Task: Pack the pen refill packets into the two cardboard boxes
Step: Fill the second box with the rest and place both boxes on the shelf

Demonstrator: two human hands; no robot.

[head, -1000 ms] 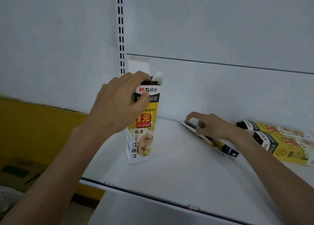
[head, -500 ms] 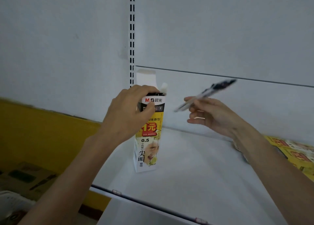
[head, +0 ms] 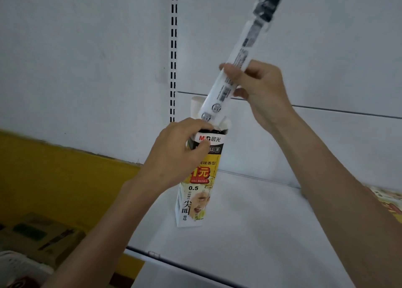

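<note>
Head view shows the left hand (head: 174,155) wrapped around the upper part of the cardboard box (head: 202,178), fingers curled over the rim and thumb on the printed front. This is most likely to keep the tall, narrow carton upright and its mouth wide while something goes in. The box stands on end near the middle of the shelf (head: 261,233), its flaps raised on the far side.

The right hand (head: 258,87) pinches a pen refill packet (head: 239,54) between thumb and fingers, a little below its middle. The packet is tilted, its blurred top leaning to the right, and its lower end sits right at the box mouth, just beyond the left fingers. Whether that end is inside the opening I cannot tell. Gripping the long, floppy sleeve low down probably gives better aim at so small an opening, and the tilt seems meant to slip it past the raised flap. Dark packet tops show inside the mouth, so the box looks partly filled.

The shelf is plain white metal with a dark near edge and a small clip on it. At the far right lies a second box (head: 389,200), yellow and printed, on its side and cut off by the frame. Behind rises a white back panel (head: 87,48) with a slotted upright (head: 173,48) running down just behind the standing box. To the left is a yellow wall band (head: 54,178), and lower down, near left, sit brown cartons (head: 43,237) beside something white that is too unclear to name
</note>
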